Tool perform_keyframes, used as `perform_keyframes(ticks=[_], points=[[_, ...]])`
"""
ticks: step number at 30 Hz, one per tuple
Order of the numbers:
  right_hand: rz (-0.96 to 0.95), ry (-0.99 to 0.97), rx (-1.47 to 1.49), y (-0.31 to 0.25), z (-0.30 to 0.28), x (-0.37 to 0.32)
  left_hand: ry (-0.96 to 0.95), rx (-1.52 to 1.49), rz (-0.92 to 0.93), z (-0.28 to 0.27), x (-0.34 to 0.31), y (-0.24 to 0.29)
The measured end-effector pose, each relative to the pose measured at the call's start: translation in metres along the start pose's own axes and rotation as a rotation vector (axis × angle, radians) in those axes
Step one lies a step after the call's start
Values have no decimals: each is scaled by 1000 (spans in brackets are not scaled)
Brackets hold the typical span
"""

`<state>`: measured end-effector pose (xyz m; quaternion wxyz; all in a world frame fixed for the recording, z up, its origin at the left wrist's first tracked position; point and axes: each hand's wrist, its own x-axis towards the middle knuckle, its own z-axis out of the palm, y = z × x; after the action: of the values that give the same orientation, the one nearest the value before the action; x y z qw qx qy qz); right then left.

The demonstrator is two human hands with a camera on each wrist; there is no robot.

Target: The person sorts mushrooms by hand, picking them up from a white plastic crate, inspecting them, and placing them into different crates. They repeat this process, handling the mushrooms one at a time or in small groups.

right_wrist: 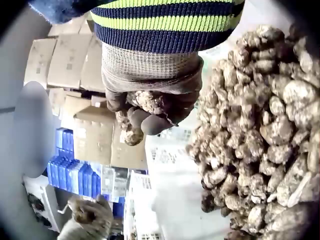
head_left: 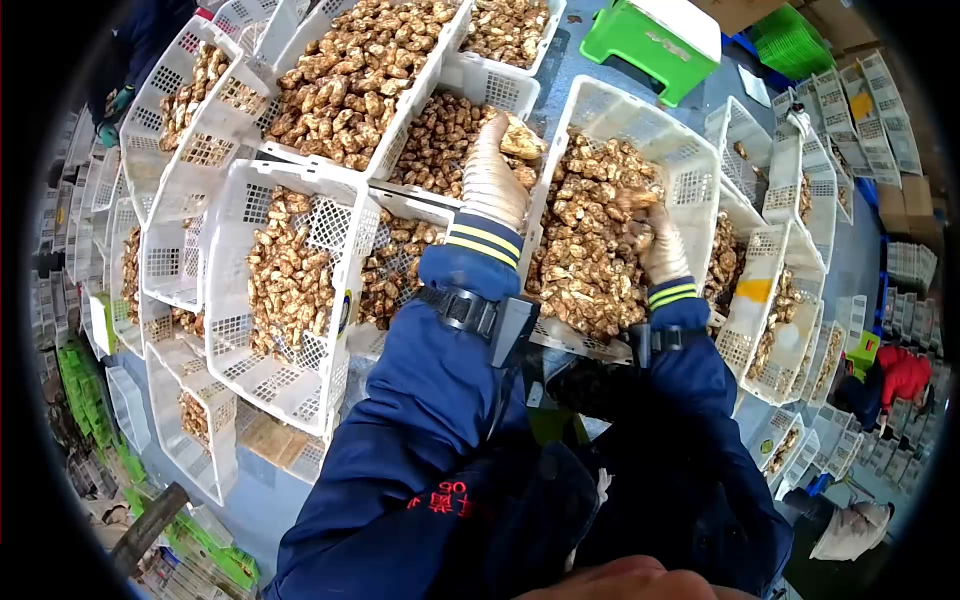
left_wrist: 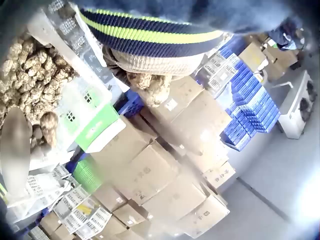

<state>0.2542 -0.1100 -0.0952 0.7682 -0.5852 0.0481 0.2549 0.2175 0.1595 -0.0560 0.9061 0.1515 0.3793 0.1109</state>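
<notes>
Sorting in progress: a brown lump (head_left: 520, 140) is gripped in the gloved left hand (head_left: 492, 180) and held above a white crate (head_left: 505, 92) of the same produce. A second lump (right_wrist: 147, 102) is clasped by the curled fingers of the right hand (head_left: 662, 250) over the heaped crate (head_left: 690, 180) alongside. Further filled crates (head_left: 328, 222) are seen around, and cardboard boxes (left_wrist: 165, 170) are stacked beyond.

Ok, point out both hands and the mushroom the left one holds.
left hand (head_left: 490, 177): head view, back of the glove.
right hand (head_left: 663, 248): head view, back of the glove.
mushroom (head_left: 522, 140): head view, the part showing past the fingers.
</notes>
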Motion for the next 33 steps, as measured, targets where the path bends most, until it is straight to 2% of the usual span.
perform_keyframes(ticks=[1, 3, 4, 6, 7, 8, 10, 11, 13, 15, 17, 19, 21, 22, 24, 25, 26, 27, 28, 29, 31, 32, 33], points=[[-73, 47, -30, -16, -7, -12, -4, 5, 18, -1, 0, 0], [-208, 417, 237, -42, -27, -32, -28, 4, 45, 2, -8, 3], [-329, 368, 361, -65, -45, -42, -12, 18, 21, 9, -22, 7], [-503, 464, 540, -88, -67, -57, 10, 45, 20, 9, -22, 7], [-557, 614, 595, -94, -71, -63, 19, 57, 18, 9, -21, 6], [-520, 645, 620, -87, -106, -54, -27, 45, 45, 8, -21, 4], [-335, 656, 217, -74, -108, -44, -27, 35, 41, 10, -21, 2], [-221, 625, 37, -63, -81, -37, -49, 37, 52, 9, -22, 2], [-178, 316, -348, -39, -25, -27, -58, 38, 63, 9, -21, 2], [-294, 90, -1014, 8, -17, 6, -68, 38, 64, 8, -21, 2], [-114, -99, -1221, 33, 23, 27, -82, 32, 48, 7, -22, 2], [-75, -239, -1601, 46, 58, 47, -43, 19, 26, 9, -20, 3], [-240, -173, -1798, 77, 67, 50, -121, 16, 48, 4, -11, 2], [-51, -163, -1562, 90, 61, 66, -94, 2, 13, 4, -8, 3], [267, -27, -1071, 116, 50, 100, -87, 7, 19, 3, -12, 2], [407, -80, -1076, 64, 80, 76, -95, -6, 6, 4, -15, 3], [54, -272, -1728, 33, 94, 57, -61, -20, 17, 2, -10, 1], [8, -225, -1568, 52, 67, 73, -25, -38, 33, 0, -5, 0], [53, -218, -1199, 55, 47, 76, -26, -18, -4, 6, -15, 7], [104, -203, -830, 51, 40, 66, -17, -25, 0, 2, -10, 5], [178, -66, -350, 41, 29, 32, 45, -27, -20, 10, -22, 8], [162, -61, -274, 52, 15, 33, -39, -38, -2, 14, -32, 10], [145, -58, -199, 64, 2, 34, -39, -35, 7, 14, -32, 9]])
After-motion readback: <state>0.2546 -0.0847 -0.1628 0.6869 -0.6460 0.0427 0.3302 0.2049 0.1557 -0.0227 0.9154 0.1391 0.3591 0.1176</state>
